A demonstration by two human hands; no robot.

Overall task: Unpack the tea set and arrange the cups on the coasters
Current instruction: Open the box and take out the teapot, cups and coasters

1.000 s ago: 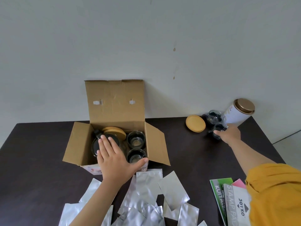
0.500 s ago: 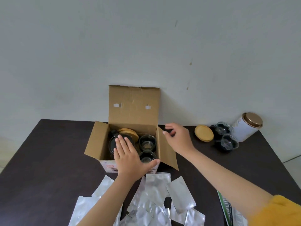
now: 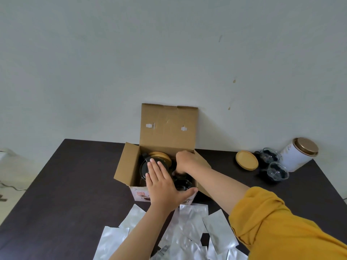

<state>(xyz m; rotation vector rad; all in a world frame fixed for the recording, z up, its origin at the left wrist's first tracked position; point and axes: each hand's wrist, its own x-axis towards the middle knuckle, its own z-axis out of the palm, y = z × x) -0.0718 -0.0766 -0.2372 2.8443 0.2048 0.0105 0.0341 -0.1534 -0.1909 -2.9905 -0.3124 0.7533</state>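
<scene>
- Dark table (image 3: 71, 184) stood against a pale wall (image 3: 131, 53); silver foil packets (image 3: 189, 231) lay strewn at the near edge.
- Cardboard box (image 3: 129, 166) sat mid-table, back flap upright toward the wall.
- Since half a second before, right hand (image 3: 189, 162) had gone from the box's right flap into the box; fingers curled over a glass cup, which was mostly hidden.
- Left hand (image 3: 161, 182) stayed flat, fingers straight, on the teapot (image 3: 144, 168) and box front.
- Two cups (image 3: 276, 166) and a coaster (image 3: 247, 160) sat far right beside a white tin (image 3: 298, 154).

No wording can be read anywhere: the cardboard box (image 3: 142, 194) has a small printed picture on its front face and the white tin (image 3: 294, 156) carries a faint mark, but both are too blurred to make out
</scene>
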